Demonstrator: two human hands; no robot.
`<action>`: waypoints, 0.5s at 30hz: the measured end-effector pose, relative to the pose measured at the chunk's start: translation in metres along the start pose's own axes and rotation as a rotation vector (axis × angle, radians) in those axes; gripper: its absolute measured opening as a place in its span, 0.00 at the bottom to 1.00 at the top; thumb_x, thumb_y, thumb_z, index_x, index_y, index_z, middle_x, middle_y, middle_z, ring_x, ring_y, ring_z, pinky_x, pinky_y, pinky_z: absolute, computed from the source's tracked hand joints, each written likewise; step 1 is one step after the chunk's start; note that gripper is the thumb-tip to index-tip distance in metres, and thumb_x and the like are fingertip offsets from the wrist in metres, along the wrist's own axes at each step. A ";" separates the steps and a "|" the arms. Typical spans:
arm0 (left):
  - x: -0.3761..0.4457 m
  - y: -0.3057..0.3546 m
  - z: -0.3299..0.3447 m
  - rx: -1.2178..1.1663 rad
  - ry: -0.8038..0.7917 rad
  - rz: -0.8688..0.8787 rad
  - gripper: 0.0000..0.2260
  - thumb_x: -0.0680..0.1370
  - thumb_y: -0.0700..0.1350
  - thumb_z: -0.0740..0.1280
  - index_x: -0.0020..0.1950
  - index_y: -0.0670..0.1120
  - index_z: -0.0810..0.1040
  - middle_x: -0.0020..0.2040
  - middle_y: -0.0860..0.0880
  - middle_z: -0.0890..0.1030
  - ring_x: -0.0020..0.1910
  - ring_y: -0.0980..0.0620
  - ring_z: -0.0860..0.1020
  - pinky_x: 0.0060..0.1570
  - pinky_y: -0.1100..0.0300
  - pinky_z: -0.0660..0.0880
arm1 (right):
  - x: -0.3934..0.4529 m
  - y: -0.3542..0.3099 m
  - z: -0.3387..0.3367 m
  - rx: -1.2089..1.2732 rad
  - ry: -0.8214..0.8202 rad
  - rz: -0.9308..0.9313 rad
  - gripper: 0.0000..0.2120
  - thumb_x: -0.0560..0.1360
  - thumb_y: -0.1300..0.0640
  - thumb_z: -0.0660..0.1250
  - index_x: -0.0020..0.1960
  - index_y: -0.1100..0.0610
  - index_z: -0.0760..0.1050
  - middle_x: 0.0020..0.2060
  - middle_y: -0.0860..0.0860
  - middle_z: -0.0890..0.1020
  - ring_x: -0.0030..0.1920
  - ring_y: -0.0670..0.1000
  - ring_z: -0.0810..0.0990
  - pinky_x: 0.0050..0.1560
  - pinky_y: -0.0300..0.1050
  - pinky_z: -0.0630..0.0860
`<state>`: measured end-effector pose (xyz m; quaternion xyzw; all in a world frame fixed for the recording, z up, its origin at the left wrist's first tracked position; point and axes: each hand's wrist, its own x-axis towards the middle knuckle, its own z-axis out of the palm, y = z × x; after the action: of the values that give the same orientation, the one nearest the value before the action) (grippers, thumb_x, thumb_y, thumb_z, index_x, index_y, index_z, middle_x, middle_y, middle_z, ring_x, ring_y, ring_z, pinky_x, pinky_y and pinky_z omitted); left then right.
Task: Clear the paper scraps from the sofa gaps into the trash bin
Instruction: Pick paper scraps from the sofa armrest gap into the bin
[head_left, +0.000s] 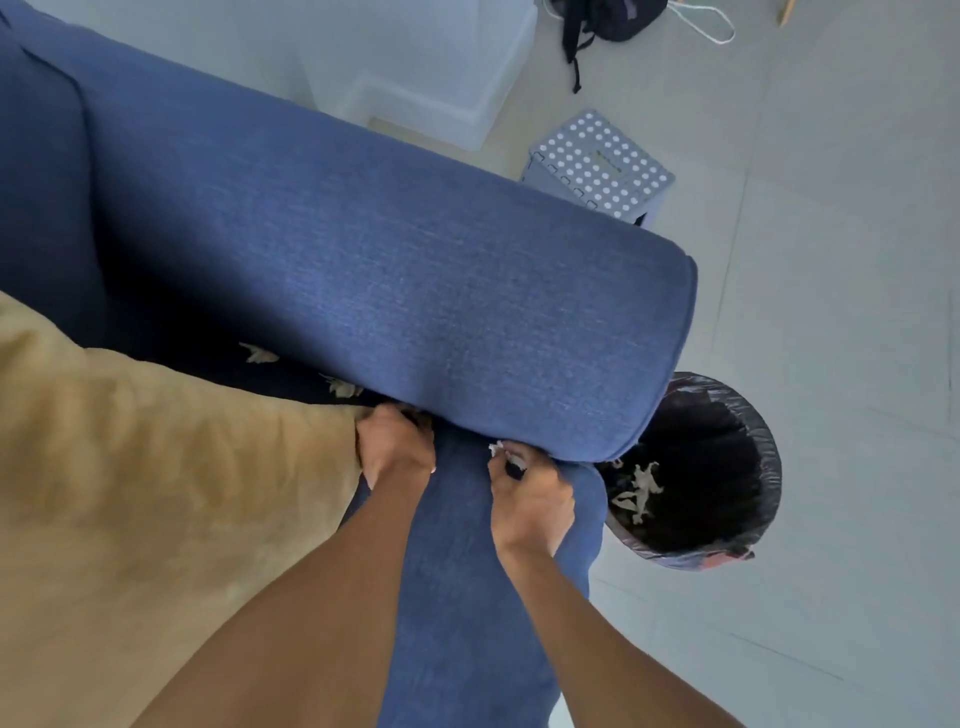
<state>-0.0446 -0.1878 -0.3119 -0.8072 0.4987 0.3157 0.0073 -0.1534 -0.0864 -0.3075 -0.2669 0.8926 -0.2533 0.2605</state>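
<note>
Both your bare forearms reaching forward side by side, your left hand (397, 447) knuckles up with fingers curled down out of sight, your right hand (530, 501) just beside it, fingertips pinched together, wrists straight, hands apart, not touching

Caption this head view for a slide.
Right hand pinches a paper scrap from the sofa gap beside the trash bin.

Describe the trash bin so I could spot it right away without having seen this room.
Find the blue sofa's armrest; just past its rounded end, on the pale tiled floor, stands the trash bin. It is round, lined with a glossy black bag, with white paper scraps inside, unlike the polka-dotted stool farther back.
</note>
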 end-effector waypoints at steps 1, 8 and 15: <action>-0.003 0.000 0.000 -0.037 0.008 0.000 0.11 0.82 0.51 0.70 0.55 0.45 0.86 0.46 0.40 0.89 0.49 0.42 0.88 0.46 0.57 0.81 | -0.001 0.003 -0.002 0.068 0.005 -0.017 0.03 0.77 0.52 0.76 0.50 0.48 0.88 0.46 0.47 0.90 0.47 0.55 0.88 0.48 0.49 0.83; -0.103 0.000 0.000 -0.199 -0.090 0.362 0.07 0.80 0.56 0.72 0.48 0.56 0.87 0.41 0.55 0.83 0.41 0.54 0.82 0.48 0.57 0.79 | -0.012 0.042 -0.073 0.305 0.046 0.012 0.06 0.79 0.57 0.74 0.55 0.52 0.86 0.53 0.43 0.88 0.53 0.46 0.85 0.58 0.45 0.82; -0.191 0.059 0.045 -0.181 -0.396 0.541 0.11 0.78 0.62 0.70 0.51 0.58 0.86 0.51 0.58 0.87 0.52 0.58 0.84 0.58 0.53 0.81 | 0.028 0.088 -0.173 0.204 0.228 0.089 0.08 0.82 0.52 0.71 0.59 0.52 0.85 0.54 0.48 0.88 0.52 0.50 0.84 0.45 0.29 0.71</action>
<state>-0.1728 -0.0500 -0.2309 -0.5663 0.6535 0.4997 -0.0514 -0.3082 0.0147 -0.2414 -0.1687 0.8969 -0.3597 0.1943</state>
